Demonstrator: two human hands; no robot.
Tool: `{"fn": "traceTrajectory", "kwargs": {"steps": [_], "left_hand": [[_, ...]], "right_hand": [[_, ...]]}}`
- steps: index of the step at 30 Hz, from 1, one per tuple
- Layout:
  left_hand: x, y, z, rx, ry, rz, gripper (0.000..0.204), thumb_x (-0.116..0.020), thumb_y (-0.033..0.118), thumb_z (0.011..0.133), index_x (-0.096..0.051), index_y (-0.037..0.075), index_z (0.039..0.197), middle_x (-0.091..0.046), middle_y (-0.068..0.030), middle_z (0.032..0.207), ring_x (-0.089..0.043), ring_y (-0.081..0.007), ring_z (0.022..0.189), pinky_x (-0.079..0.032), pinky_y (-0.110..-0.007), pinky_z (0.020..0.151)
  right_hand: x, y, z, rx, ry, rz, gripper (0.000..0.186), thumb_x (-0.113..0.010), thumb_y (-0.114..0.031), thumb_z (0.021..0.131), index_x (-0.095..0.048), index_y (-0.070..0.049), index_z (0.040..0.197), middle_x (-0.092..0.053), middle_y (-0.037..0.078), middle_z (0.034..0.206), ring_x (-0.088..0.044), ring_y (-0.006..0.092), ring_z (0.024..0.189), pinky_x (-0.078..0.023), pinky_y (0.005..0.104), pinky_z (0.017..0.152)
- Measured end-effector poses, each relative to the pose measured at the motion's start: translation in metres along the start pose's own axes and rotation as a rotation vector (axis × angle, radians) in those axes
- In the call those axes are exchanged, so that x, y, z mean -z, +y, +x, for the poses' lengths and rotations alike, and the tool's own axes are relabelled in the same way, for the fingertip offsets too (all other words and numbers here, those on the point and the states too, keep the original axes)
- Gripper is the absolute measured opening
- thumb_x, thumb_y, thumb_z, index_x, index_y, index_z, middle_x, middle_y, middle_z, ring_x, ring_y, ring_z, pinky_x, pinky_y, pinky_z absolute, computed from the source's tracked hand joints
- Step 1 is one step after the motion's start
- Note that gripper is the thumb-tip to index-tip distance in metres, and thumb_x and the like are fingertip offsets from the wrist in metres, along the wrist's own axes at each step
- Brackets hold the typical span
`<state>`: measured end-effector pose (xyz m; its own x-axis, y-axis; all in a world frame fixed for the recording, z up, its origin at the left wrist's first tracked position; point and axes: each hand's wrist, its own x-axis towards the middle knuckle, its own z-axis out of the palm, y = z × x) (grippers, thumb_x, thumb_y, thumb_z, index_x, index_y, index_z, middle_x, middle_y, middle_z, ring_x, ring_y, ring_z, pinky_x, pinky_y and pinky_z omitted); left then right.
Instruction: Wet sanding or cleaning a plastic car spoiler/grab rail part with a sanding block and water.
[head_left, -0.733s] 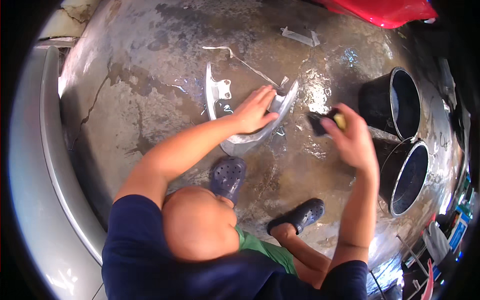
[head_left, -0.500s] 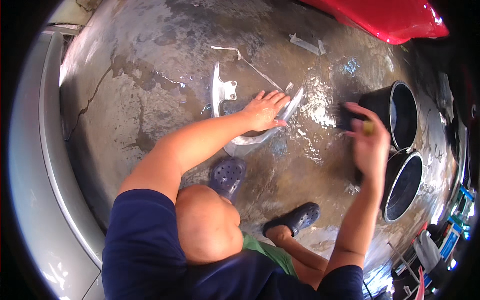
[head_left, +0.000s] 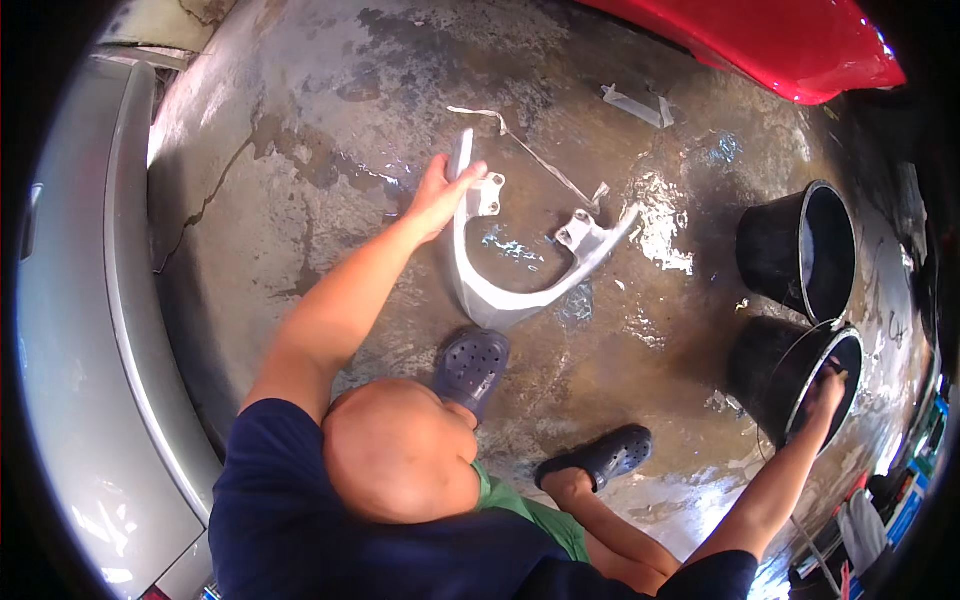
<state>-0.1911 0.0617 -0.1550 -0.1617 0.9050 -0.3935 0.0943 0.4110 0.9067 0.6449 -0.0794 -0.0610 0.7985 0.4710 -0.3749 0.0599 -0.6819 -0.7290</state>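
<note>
A U-shaped silver motorcycle grab rail [head_left: 492, 305], with a bolt-hole bracket inside each arm, is held up in front of me at the wet floor. My left hand [head_left: 438, 195] is closed round its left arm near the tip, thumb on the inner side. Over at the right, my right hand [head_left: 826, 390] reaches into the mouth of the nearer black bucket [head_left: 755, 365]. Its fingers look curled, with a small dark and yellowish bit at their tips that I cannot make out. The bucket's shadow partly hides them.
A second black bucket [head_left: 768, 255] stands just beyond. Strips of masking tape [head_left: 545, 160] lie on the wet concrete floor [head_left: 350, 110]. A glossy red panel [head_left: 760, 45] hangs over the far right; a silver car body [head_left: 95, 330] borders the left.
My left hand has gone from lying flat on the rail's right arm to gripping its left arm. The right hand has moved from beside the buckets down into the nearer one.
</note>
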Motion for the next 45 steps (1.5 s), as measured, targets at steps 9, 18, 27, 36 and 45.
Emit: {"fn": "traceTrajectory", "kwargs": {"steps": [9,18,27,36,45], "left_hand": [[-0.041,0.075,-0.065,-0.289,-0.276,0.126,0.052,-0.058,0.051,0.107,-0.067,0.000,0.111,-0.070,-0.0053,0.100,-0.065,-0.0121,0.092,-0.052,-0.029,0.084],[-0.059,0.090,-0.091,-0.488,-0.171,0.201,0.058,-0.071,0.058,0.098,-0.058,0.003,0.085,-0.055,-0.0012,0.071,-0.049,-0.0086,0.071,-0.042,-0.032,0.058],[-0.052,0.082,-0.090,-0.498,-0.101,0.289,0.060,-0.070,0.059,0.097,-0.062,0.001,0.084,-0.055,-0.0075,0.065,-0.050,-0.0141,0.064,-0.042,-0.037,0.057],[-0.053,0.072,-0.085,-0.475,-0.141,0.337,0.063,-0.066,0.062,0.098,-0.064,-0.001,0.087,-0.055,-0.0072,0.066,-0.050,-0.0144,0.065,-0.043,-0.038,0.058],[-0.053,0.090,-0.091,-0.480,-0.159,0.291,0.065,-0.067,0.063,0.097,-0.063,0.000,0.082,-0.053,-0.0066,0.064,-0.050,-0.0128,0.065,-0.043,-0.037,0.058]], "right_hand": [[-0.254,-0.156,-0.352,0.586,-0.470,-0.060,0.032,-0.082,-0.024,0.092,-0.070,-0.003,0.114,-0.071,0.004,0.091,-0.066,0.0129,0.078,-0.057,0.0289,0.066],[-0.407,-0.120,-0.405,0.590,-0.719,0.048,0.034,-0.088,-0.021,0.085,-0.066,0.003,0.096,-0.072,0.008,0.078,-0.066,0.0130,0.065,-0.052,0.0327,0.058],[-0.403,-0.125,-0.408,0.636,-0.822,0.036,0.039,-0.088,-0.024,0.080,-0.065,0.003,0.094,-0.071,0.022,0.081,-0.073,0.0346,0.078,-0.055,0.0440,0.070],[-0.426,-0.137,-0.387,0.447,-0.832,0.148,0.036,-0.089,-0.021,0.082,-0.067,0.004,0.095,-0.073,0.012,0.080,-0.070,0.0192,0.075,-0.055,0.0388,0.069],[-0.420,-0.129,-0.408,0.584,-0.945,0.121,0.033,-0.087,-0.020,0.080,-0.066,0.003,0.093,-0.070,0.011,0.077,-0.065,0.0182,0.069,-0.052,0.0367,0.065]]}}
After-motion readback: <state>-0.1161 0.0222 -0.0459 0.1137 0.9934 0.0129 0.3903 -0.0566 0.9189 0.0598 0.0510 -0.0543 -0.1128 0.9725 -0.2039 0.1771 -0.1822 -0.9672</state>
